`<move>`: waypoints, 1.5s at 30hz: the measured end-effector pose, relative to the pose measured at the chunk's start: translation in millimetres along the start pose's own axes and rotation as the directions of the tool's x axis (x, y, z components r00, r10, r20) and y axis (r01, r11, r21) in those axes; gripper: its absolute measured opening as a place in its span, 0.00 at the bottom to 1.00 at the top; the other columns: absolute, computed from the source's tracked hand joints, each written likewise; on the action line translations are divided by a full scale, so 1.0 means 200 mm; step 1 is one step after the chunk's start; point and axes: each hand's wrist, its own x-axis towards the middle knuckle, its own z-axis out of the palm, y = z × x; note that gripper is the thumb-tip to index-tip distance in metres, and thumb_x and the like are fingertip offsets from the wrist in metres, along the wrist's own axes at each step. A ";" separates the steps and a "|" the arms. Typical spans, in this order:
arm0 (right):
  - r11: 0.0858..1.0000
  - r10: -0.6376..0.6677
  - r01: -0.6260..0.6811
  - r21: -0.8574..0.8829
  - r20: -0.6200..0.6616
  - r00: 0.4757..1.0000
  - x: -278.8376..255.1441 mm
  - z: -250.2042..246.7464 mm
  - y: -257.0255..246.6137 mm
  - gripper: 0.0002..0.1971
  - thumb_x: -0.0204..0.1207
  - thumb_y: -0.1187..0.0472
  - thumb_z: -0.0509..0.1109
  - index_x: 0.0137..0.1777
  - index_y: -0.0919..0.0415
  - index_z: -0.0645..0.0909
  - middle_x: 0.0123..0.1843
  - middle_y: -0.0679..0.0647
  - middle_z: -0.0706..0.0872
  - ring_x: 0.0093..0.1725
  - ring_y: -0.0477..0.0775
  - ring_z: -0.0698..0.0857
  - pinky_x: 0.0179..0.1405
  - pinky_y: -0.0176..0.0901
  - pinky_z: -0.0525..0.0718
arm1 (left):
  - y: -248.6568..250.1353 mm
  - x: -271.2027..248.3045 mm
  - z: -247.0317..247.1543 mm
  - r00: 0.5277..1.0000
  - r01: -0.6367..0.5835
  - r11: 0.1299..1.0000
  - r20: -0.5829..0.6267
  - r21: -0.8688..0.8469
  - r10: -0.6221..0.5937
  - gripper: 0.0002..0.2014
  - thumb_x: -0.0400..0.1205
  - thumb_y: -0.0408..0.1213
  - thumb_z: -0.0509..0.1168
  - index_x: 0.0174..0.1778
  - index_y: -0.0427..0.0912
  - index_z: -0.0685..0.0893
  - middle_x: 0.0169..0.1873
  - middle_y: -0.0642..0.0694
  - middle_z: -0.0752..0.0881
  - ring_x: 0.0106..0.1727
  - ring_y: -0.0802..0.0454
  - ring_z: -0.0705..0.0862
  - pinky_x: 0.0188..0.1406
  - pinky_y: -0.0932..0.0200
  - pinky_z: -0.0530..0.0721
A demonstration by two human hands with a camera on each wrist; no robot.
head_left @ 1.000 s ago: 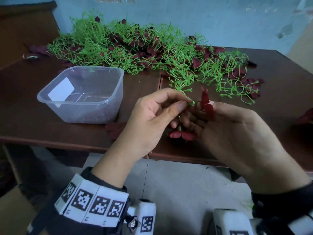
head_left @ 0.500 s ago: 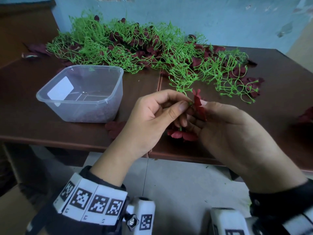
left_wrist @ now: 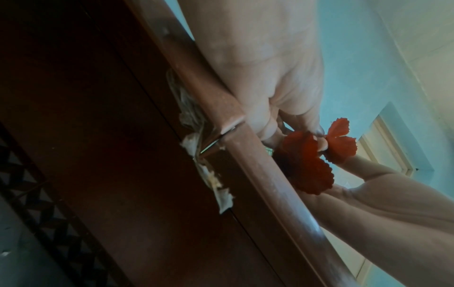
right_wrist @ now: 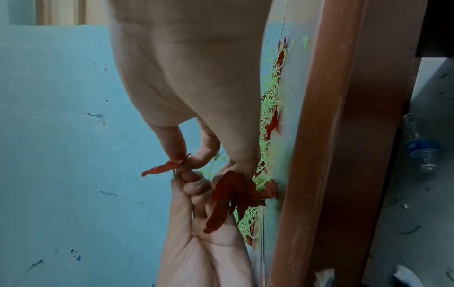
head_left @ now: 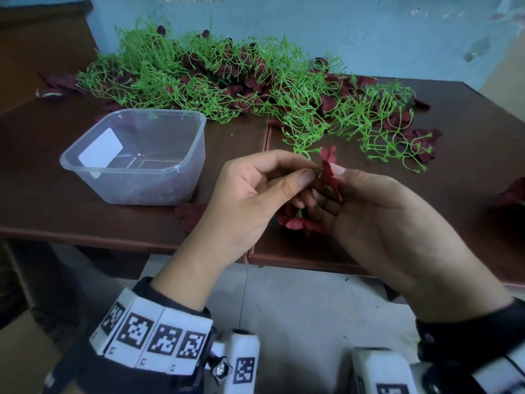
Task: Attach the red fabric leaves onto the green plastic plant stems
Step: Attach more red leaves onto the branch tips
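Over the table's front edge, my left hand (head_left: 311,172) pinches the tip of a green plastic stem (head_left: 305,151) between thumb and forefinger. My right hand (head_left: 334,177) pinches a red fabric leaf (head_left: 329,167) upright against that tip. The right wrist view shows the same leaf (right_wrist: 167,167) held edge-on at my right fingertips (right_wrist: 176,153), with the left hand (right_wrist: 196,233) coming up from below. Red leaves (head_left: 298,223) fixed lower on the stem hang under both hands; they also appear as a leaf cluster (left_wrist: 307,167) in the left wrist view. The exact joint is hidden by my fingers.
A large tangled pile of green stems (head_left: 227,81) mixed with dark red leaves covers the back of the brown table (head_left: 56,194). A clear plastic container (head_left: 136,157) stands at the left. Loose red leaves (head_left: 190,213) lie beside it and at the right edge (head_left: 511,194).
My right hand has brought the red leaf a little to the left, up against the stem tip held by my left fingers. The left hand has hardly moved.
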 end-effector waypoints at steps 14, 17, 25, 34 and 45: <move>0.993 -0.068 0.056 -0.106 -0.116 0.991 -0.02 0.03 -0.01 0.09 0.71 0.63 0.69 0.37 0.68 0.86 0.31 0.58 0.84 0.35 0.51 0.86 0.52 0.51 0.80 | -0.01 0.00 0.00 1.000 -0.005 0.996 -0.021 0.088 0.006 0.09 0.80 0.32 0.71 0.52 0.31 0.87 0.37 0.43 0.89 0.36 0.54 0.87 0.39 0.62 0.85; 0.990 -0.083 0.067 -0.120 -0.137 0.987 -0.02 0.04 -0.01 0.09 0.69 0.63 0.70 0.35 0.67 0.89 0.30 0.58 0.85 0.34 0.50 0.86 0.53 0.53 0.77 | -0.01 0.00 0.00 1.000 0.006 0.997 -0.026 0.076 -0.004 0.10 0.78 0.34 0.72 0.51 0.33 0.88 0.38 0.46 0.90 0.37 0.56 0.88 0.39 0.63 0.86; 0.988 -0.067 0.044 -0.145 -0.155 0.986 -0.02 0.04 -0.01 0.09 0.70 0.62 0.71 0.39 0.70 0.87 0.31 0.59 0.86 0.37 0.56 0.87 0.58 0.61 0.80 | 0.00 0.00 -0.01 1.000 0.000 0.993 -0.014 0.115 0.002 0.05 0.80 0.27 0.72 0.50 0.33 0.88 0.39 0.38 0.88 0.37 0.53 0.87 0.40 0.61 0.86; 0.980 -0.053 0.038 -0.197 -0.076 0.996 -0.03 0.04 -0.01 0.09 0.70 0.62 0.72 0.36 0.67 0.89 0.32 0.58 0.87 0.35 0.55 0.88 0.48 0.52 0.88 | 0.00 0.00 -0.02 1.000 0.011 0.995 0.012 0.094 -0.012 0.03 0.80 0.25 0.69 0.47 0.34 0.84 0.37 0.41 0.87 0.38 0.53 0.88 0.42 0.58 0.87; 0.976 0.034 -0.051 -0.211 -0.079 0.996 -0.02 0.01 -0.01 0.10 0.72 0.60 0.71 0.43 0.67 0.90 0.38 0.62 0.87 0.42 0.58 0.87 0.60 0.59 0.77 | 0.00 0.00 -0.01 0.995 0.073 0.996 0.064 0.043 -0.076 0.06 0.81 0.29 0.69 0.52 0.31 0.85 0.38 0.39 0.86 0.35 0.55 0.85 0.39 0.65 0.84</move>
